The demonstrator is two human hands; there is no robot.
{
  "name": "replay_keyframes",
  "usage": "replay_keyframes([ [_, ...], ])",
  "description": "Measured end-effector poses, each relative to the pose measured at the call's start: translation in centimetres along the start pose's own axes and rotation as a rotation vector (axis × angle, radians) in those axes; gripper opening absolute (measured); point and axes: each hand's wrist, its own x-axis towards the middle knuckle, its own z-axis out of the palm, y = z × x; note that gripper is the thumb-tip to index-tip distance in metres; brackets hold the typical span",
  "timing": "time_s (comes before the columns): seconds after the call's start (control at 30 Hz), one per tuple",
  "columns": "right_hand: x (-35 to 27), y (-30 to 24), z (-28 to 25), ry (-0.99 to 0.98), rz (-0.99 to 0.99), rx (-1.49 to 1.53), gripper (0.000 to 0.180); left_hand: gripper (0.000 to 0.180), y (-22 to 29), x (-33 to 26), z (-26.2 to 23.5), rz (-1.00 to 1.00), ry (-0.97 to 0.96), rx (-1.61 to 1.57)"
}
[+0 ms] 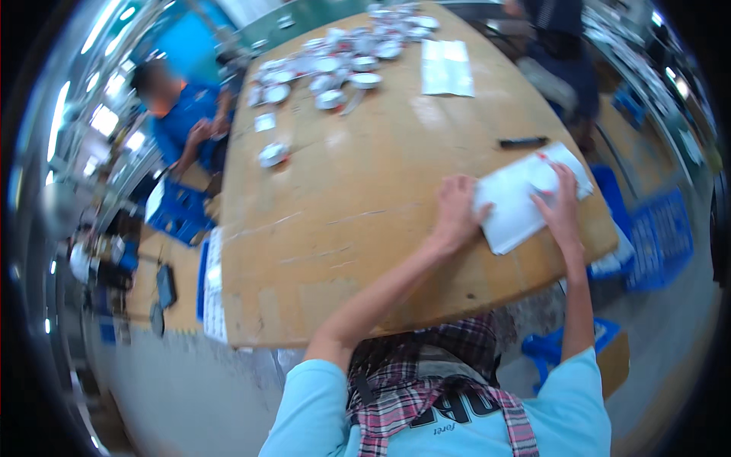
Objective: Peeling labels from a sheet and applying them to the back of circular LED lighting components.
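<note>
The brown tabletop (358, 179) carries a broad cluster of round white pieces (329, 65) at its far end. A white sheet (512, 209) lies near the right corner. On its left edge rests the left hand (458, 212), on its right part the right hand (562, 204), thumb and fingers apart; whether either grips it, I cannot tell. A black pen (523, 142) lies just beyond.

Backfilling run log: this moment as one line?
left hand: touching flat white item, left side; right hand: touching its right side; slim black object: beyond item; white round pieces: heaped, far end of table
</note>
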Motion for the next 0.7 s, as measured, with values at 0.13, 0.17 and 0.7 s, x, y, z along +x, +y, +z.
replay_keyframes([
  [0.13, -0.6, 0.1, 1.0, 0.005, 0.019, 0.108, 0.065, 0.051, -0.3, -0.6, 0.6, -0.026, 0.007, -0.068],
  [0.17, -0.6, 0.1, 1.1, 0.01, 0.038, 0.087, 0.064, 0.051, -0.5, -0.7, 0.7, -0.047, 0.01, -0.049],
  [0.7, -0.9, 1.5, 2.2, 0.132, 0.036, -0.054, 0.05, 0.052, -0.6, -0.6, 0.8, 0.044, 0.066, -0.039],
])
